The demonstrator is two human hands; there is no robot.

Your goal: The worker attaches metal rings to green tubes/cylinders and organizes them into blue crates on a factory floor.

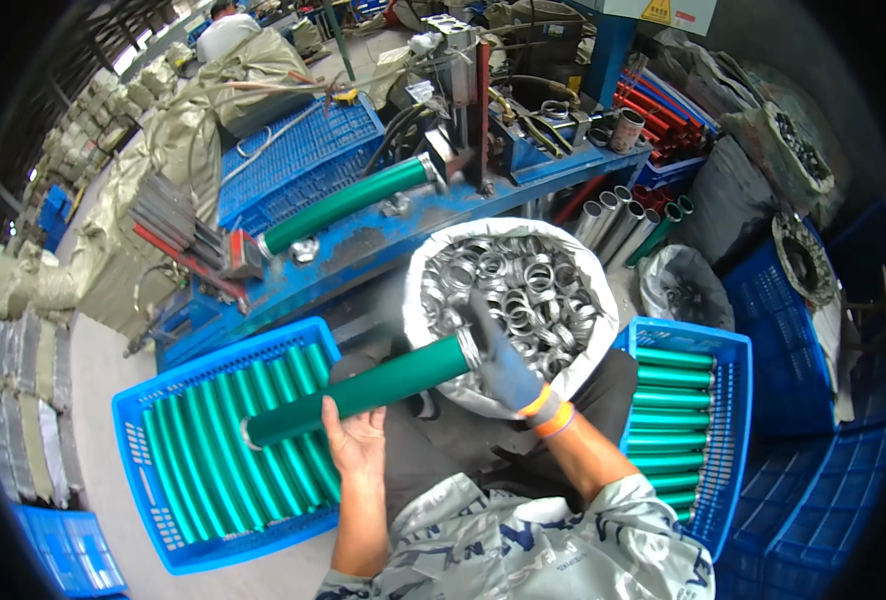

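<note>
Your bare left hand (355, 445) is closed around a smooth green tube (358, 392), held level over your lap beside the blue crate (133, 420). Your gloved right hand (503, 365) pinches a shiny metal ring (471, 350) onto its end, above the white sack (583, 365) of rings; seating it likely needs square pressure.

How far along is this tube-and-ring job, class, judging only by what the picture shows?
Looks done: a green tube lies clamped on the blue machine bench. In hand: the bare left hand holds a green cylindrical tube while the gloved right hand sets a silver metal ring at its end. Left: the white sack of rings is nearly full; which blue crate holds finished tubes is unclear.
</note>
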